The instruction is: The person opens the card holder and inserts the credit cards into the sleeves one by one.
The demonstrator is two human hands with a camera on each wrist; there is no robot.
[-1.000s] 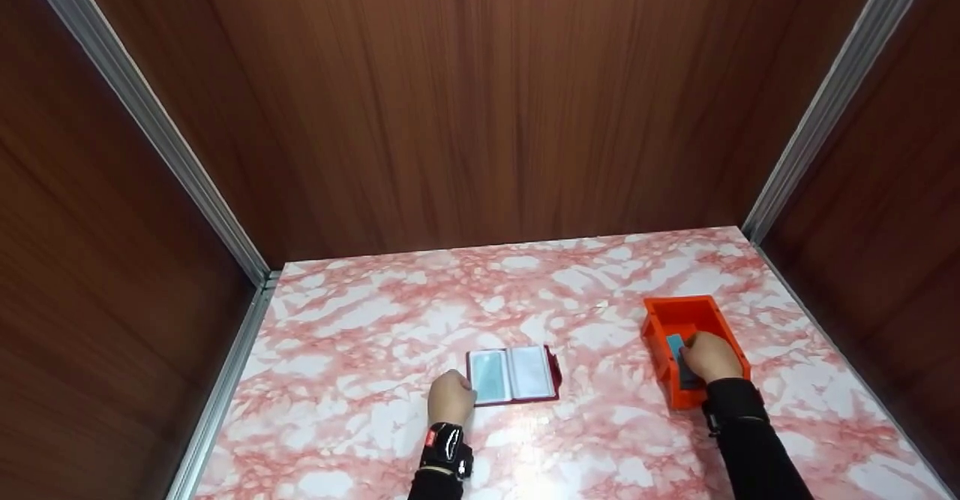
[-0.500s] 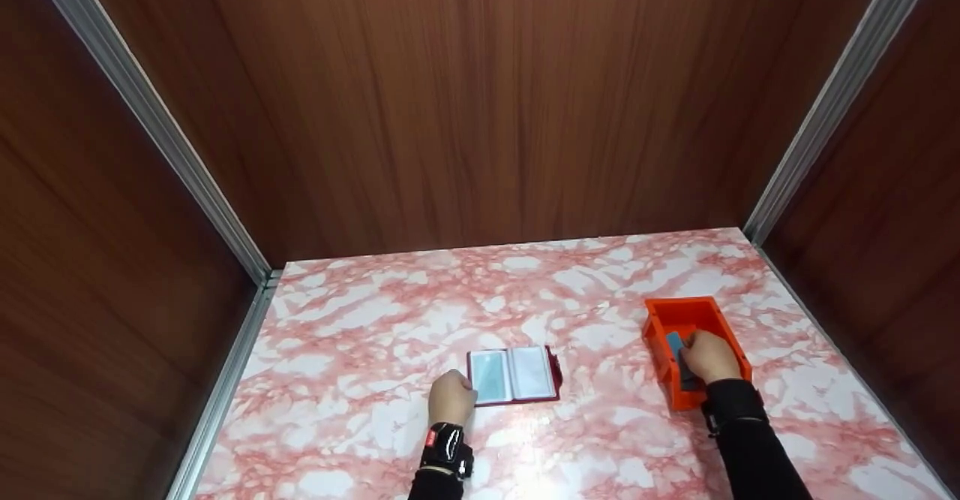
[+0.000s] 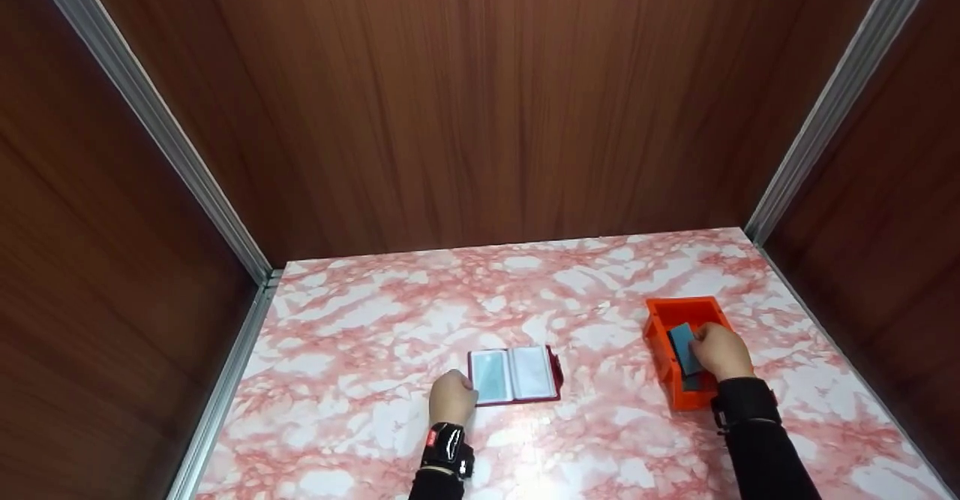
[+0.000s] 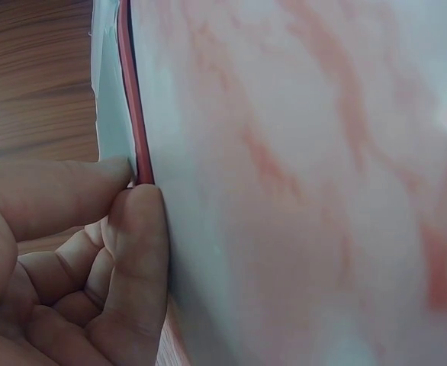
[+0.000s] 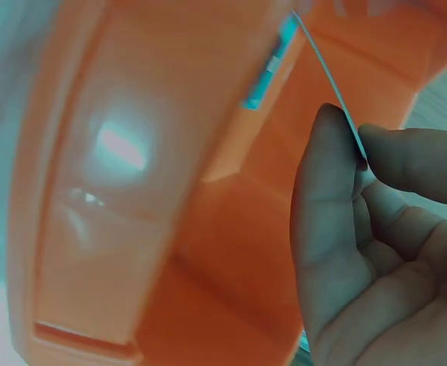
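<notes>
A small card album [image 3: 532, 374] with a dark red cover lies open on the table, with clear sleeves showing and pale blue in the left one. My left hand [image 3: 451, 399] pinches its left edge; the left wrist view shows thumb and forefinger on the red cover border [image 4: 136, 114]. Over on the right, my right hand [image 3: 722, 351] is inside an orange bin [image 3: 660, 351]. Between thumb and forefinger it holds a thin blue card [image 3: 685, 348], seen edge-on in the right wrist view. More cards [image 3: 691, 383] lie beneath it, partly hidden.
The table [image 3: 360, 350] has a pink and white marbled top. Brown wood-grain panels [image 3: 480, 109] with metal corner posts [image 3: 825, 102] enclose it at the back and both sides.
The right hand has lifted slightly and shifted right, raising the blue card off the others in the bin. Left hand and album stay where they were.
</notes>
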